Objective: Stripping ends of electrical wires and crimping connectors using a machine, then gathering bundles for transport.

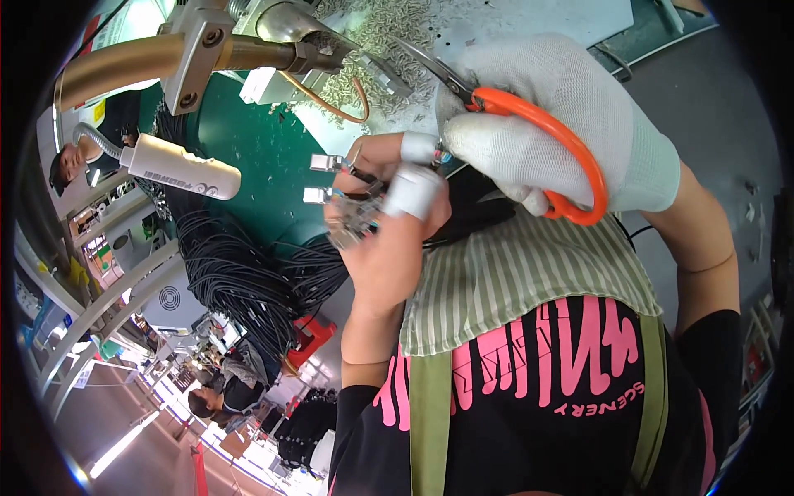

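Observation:
My right hand (pixel 554 107), in a white knit glove, grips a pair of scissors (pixel 589 157) with orange handles. The slim metal blades point up and left, over a heap of small pale clippings (pixel 405 78). My left hand (pixel 389 256) is bare apart from white wraps on its fingers, and it is partly blurred. Its curled fingers hold several black cables with metal plugs (pixel 327 163) sticking out to the left. Coloured wire ends (pixel 442 155) show between the two hands. A bundle of black cables (pixel 471 215) runs under my right hand toward my lap.
A brass-coloured pipe (pixel 124 70) with a metal clamp and a white cylindrical lamp (pixel 186 165) reach in at the upper left. Long black cables (pixel 223 256) hang off the green mat (pixel 256 136). A red stool (pixel 313 339) stands below. Other people sit farther off at left.

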Demonstrator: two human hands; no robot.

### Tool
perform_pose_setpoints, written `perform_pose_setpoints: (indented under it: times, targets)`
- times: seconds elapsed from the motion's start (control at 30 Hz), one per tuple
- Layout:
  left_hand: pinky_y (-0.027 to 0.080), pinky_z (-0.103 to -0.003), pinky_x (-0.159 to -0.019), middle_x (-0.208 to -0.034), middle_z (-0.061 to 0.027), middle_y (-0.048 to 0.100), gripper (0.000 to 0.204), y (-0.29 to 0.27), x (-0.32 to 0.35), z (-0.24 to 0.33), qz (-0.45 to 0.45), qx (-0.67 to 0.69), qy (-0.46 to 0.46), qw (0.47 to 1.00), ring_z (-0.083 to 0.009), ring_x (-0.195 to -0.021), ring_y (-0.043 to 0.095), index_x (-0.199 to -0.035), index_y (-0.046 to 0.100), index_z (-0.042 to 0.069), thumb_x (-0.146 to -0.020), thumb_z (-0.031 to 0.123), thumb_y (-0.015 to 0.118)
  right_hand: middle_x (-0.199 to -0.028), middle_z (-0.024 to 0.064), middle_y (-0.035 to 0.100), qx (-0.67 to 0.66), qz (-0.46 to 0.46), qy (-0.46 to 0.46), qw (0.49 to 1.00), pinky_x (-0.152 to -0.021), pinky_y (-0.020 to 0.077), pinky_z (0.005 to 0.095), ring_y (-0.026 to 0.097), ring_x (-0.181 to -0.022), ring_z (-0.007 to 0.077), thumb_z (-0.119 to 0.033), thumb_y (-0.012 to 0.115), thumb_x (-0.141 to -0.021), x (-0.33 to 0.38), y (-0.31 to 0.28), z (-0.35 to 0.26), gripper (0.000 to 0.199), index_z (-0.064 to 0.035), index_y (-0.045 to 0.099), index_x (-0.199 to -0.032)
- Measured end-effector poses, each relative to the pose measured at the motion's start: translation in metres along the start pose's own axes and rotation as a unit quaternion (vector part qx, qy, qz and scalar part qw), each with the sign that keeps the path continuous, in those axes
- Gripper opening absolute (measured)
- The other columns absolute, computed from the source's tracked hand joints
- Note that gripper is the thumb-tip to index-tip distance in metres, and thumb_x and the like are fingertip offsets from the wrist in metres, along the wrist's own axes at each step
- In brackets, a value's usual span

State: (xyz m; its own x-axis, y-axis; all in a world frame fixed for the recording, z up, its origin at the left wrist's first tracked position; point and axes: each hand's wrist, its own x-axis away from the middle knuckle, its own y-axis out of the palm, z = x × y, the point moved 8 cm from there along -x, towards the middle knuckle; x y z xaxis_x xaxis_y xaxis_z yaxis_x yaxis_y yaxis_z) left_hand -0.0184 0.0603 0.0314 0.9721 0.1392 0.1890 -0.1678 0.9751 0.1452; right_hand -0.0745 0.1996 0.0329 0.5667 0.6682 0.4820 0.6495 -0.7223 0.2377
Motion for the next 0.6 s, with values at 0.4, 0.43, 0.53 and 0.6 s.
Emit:
perform_pose_setpoints:
  times: [0.4, 0.43, 0.53, 0.6]
  targets:
    - [0.035, -0.02, -0.05, -0.072, 0.0014, 0.051, 0.015, -0.013, -0.009, 0.003, 0.055, -0.03, 0.005, 0.998, -0.0034, -0.059, 0.042, -0.091, 0.053, 0.002, -0.079, -0.002, 0.061, -0.06, 0.0078, 0.053, 0.458, 0.227, -0.348, 0.786, -0.049, 0.0441, 0.0285, 0.057, -0.054, 0.0187, -0.016, 0.07, -0.072, 0.012, 0.016, -0.026, 0.024, -0.0051, 0.062, -0.091]
    - [0.035, -0.019, -0.052, -0.073, 0.0019, 0.051, 0.017, -0.013, -0.01, 0.005, 0.063, -0.072, 0.032, 0.995, -0.0029, -0.06, 0.043, -0.091, 0.053, 0.003, -0.079, -0.002, 0.062, -0.058, 0.0079, 0.052, 0.517, 0.249, -0.369, 0.731, -0.049, 0.0436, 0.0289, 0.057, -0.052, 0.0198, -0.016, 0.07, -0.072, 0.018, 0.022, -0.028, 0.022, -0.0053, 0.062, -0.09]
    - [0.035, -0.017, -0.055, -0.074, 0.0026, 0.051, 0.019, -0.011, -0.012, 0.006, 0.07, -0.109, 0.057, 0.99, -0.002, -0.062, 0.043, -0.092, 0.053, 0.004, -0.077, -0.003, 0.064, -0.055, 0.0073, 0.051, 0.488, 0.224, -0.355, 0.765, -0.045, 0.0412, 0.0307, 0.054, -0.049, 0.0237, -0.014, 0.07, -0.071, 0.02, 0.021, -0.021, 0.017, -0.0059, 0.062, -0.084]
    - [0.035, -0.016, -0.057, -0.076, 0.0031, 0.052, 0.021, -0.009, -0.014, 0.005, 0.074, -0.095, 0.053, 0.991, -0.0012, -0.064, 0.044, -0.093, 0.054, 0.004, -0.076, -0.003, 0.065, -0.055, 0.0069, 0.05, 0.479, 0.199, -0.34, 0.784, -0.044, 0.0402, 0.0314, 0.053, -0.048, 0.0251, -0.013, 0.07, -0.071, 0.021, 0.019, -0.016, 0.016, -0.006, 0.062, -0.083]
